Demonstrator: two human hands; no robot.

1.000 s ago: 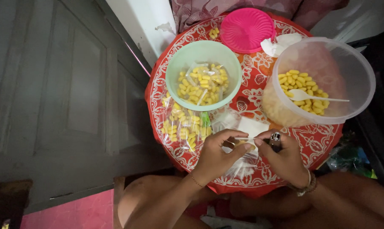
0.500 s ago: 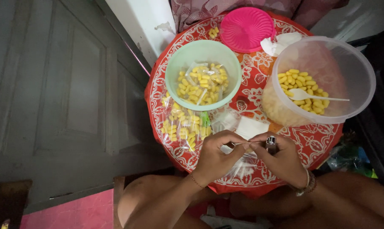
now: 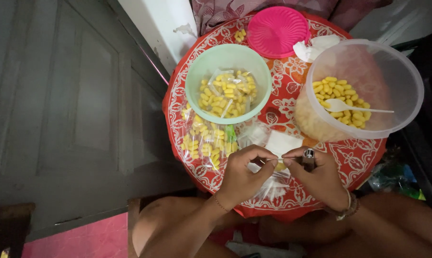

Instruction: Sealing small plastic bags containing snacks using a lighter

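Seen from above: a round red tray (image 3: 359, 157) with a white pattern, knees and bare legs below its near edge. Left hand (image 3: 244, 174) and right hand (image 3: 321, 177) side by side over the near part of the tray, fingertips meeting in the middle. Between them a small clear plastic bag (image 3: 279, 165), pinched at its top edge by left thumb and forefinger on one side and right thumb and forefinger on the other, the edge pulled into a thin straight line. Contents of the small bag hard to make out, something yellow just under the fingers. Also in the right hand, tucked against the palm with its metal top pointing up: a lighter (image 3: 308, 156), gripped by the curled fingers. Bracelets on the right wrist, a thin band on the left. Under and just beyond the hands, a loose pile of empty clear bags (image 3: 273, 188) and a white sheet. To the left, filled bags of yellow snacks (image 3: 204, 141) lying flat on the tray. Behind those, a green bowl (image 3: 197, 71) with more yellow pieces and packets inside. On the right, a large clear tub (image 3: 407, 71) with yellow pieces and a white spoon (image 3: 342, 106) resting in it. At the far edge, a pink lid (image 3: 277, 31), crumpled white tissue just beside it.
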